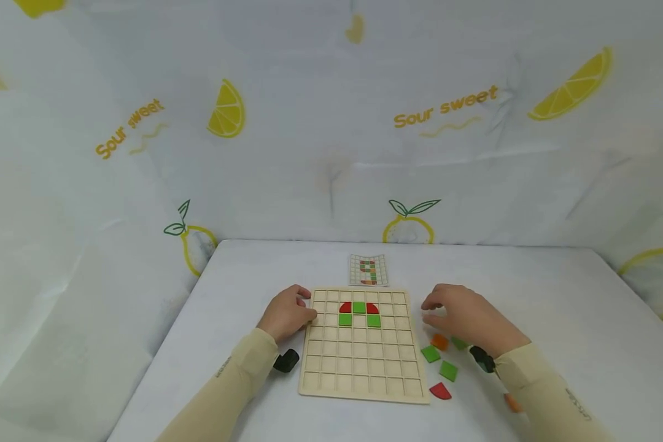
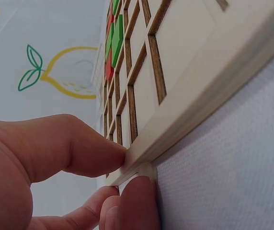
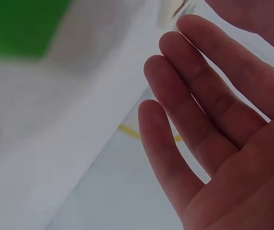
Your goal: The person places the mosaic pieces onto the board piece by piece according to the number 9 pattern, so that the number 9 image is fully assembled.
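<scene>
A wooden grid board (image 1: 359, 351) lies flat on the table. Five pieces sit in its upper cells: a red quarter-round (image 1: 345, 307), a green square (image 1: 359, 307), another red quarter-round (image 1: 372, 308), and a green square below each red one. My left hand (image 1: 289, 313) pinches the board's left edge, its thumb (image 2: 86, 148) on the rim and fingertips against the side and underneath. To the right of the board hovers my right hand (image 1: 466, 316), fingers extended and slightly bent, holding nothing. Loose pieces lie below it, including an orange one (image 1: 439, 342) and a green square (image 1: 431, 353).
A small pattern card (image 1: 355, 276) with a coloured grid lies just beyond the board. Further loose pieces are a green square (image 1: 449, 371), a red quarter-round (image 1: 440, 391) and an orange piece (image 1: 512, 403) near the right sleeve. A lemon-print sheet (image 1: 309, 153) hangs behind the table.
</scene>
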Tool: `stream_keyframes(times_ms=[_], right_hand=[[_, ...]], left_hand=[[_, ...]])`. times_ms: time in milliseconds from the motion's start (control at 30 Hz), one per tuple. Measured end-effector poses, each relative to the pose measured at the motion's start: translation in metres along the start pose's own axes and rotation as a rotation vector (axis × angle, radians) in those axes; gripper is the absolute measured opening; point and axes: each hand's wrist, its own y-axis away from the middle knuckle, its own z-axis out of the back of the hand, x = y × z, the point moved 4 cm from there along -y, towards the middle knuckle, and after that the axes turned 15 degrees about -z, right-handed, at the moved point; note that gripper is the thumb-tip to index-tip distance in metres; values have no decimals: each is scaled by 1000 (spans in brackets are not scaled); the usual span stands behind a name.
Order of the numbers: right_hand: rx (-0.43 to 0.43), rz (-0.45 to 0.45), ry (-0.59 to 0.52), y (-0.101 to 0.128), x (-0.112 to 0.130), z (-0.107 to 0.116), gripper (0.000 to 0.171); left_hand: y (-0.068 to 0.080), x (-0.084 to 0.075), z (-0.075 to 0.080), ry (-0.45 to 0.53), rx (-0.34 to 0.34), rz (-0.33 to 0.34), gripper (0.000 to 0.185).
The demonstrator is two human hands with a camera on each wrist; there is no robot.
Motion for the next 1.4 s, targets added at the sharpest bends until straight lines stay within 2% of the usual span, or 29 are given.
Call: stream_keyframes(times_ms=[267, 467, 600, 900, 1400], right_hand=[[20, -114, 1, 18, -59, 9, 24], [6, -114, 17, 28, -83, 10, 17], [-8, -108, 12, 35, -94, 10, 14], [-25, -127, 3, 44, -114, 7, 17], [-4, -136, 23, 39, -111, 10, 21]], left_hand=[[0, 2, 1, -16, 6, 1, 43], [0, 2, -1, -18, 12, 7, 44], [2, 2, -1, -17, 10, 14, 44], [2, -2, -1, -19, 2, 5, 43], [0, 1, -1, -2, 8, -3, 44]])
